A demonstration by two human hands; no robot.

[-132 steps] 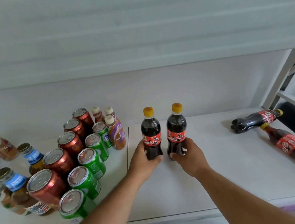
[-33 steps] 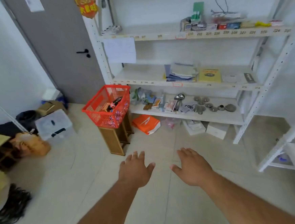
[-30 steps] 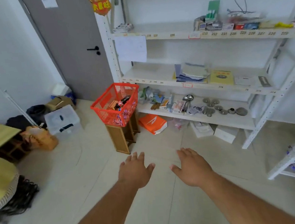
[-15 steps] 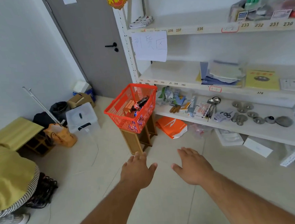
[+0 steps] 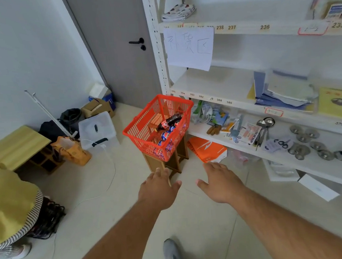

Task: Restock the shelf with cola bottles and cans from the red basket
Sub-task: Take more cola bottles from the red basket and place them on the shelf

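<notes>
On a small wooden stool (image 5: 169, 162) beside the white shelf (image 5: 209, 85), red basket (image 5: 145, 131), with a cola bottle (image 5: 169, 121) lying tilted over cans (image 5: 165, 135) inside. Nearer the camera, left hand (image 5: 157, 191) and right hand (image 5: 221, 183) out over the tiled floor, palms down, fingers (image 5: 210, 165) spread and empty, just short of the stool.

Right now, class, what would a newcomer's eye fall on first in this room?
The red basket stands out, perched on a small wooden stool beside the white shelving, with a cola bottle lying on cans inside. In the foreground, the left hand and right hand reach forward, open and empty.
</notes>
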